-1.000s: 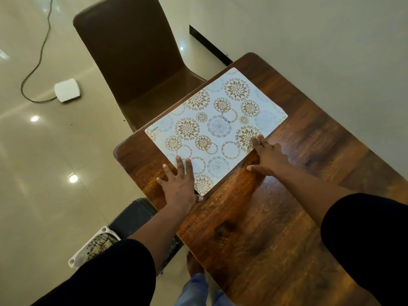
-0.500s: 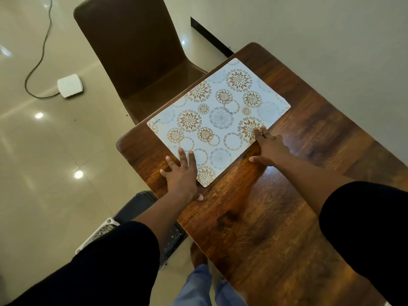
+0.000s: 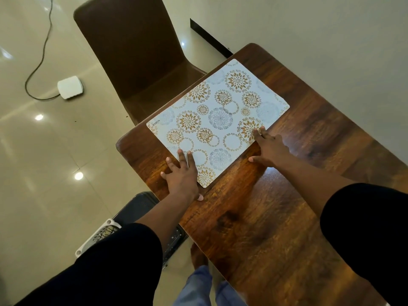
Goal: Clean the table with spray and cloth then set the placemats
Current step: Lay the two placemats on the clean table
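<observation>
Glossy cream tiled floor (image 3: 44,151): polished, large square tiles, ceiling lights reflected as bright spots.

Dark brown wooden surface (image 3: 276,217): rectangular, rounded corners, strong grain with a satin sheen; one end lies near the pale wall (image 3: 320,29).

Brown leather-look chair (image 3: 136,58): tall curved back, smooth seat, drawn up to the far-left edge of the surface.

Rectangular white placemat with gold and grey floral circles (image 3: 218,120): thin, flat, smooth, rounded corners. It lies flat on the far end of the surface, just inside the edge nearest the chair. Its long axis runs parallel to that edge, from the near-left corner towards the far-right corner by the wall. Small dark lettering sits at the left corner.

Black sleeves (image 3: 106,268): cloth, covering both upper arms; forearms bare.

Dark plastic crate-like object (image 3: 141,208) with a white perforated part (image 3: 97,235): on the floor under the left arm, mostly hidden.

Left hand (image 3: 182,175): grip released, fingers straight and spread; the longer fingertips press on the near-left short edge of the placemat, palm and thumb resting on the wood.

Right hand (image 3: 268,146): grip released, fingers straight and flat; fingertips on the placemat's near long edge, thumb out on the wood.

White rounded-square plastic box (image 3: 70,87): on the floor left of the chair, with a dark cable (image 3: 42,56) curving away from it.

Bare foot and blue trouser leg (image 3: 198,279): below the near edge of the surface.
</observation>
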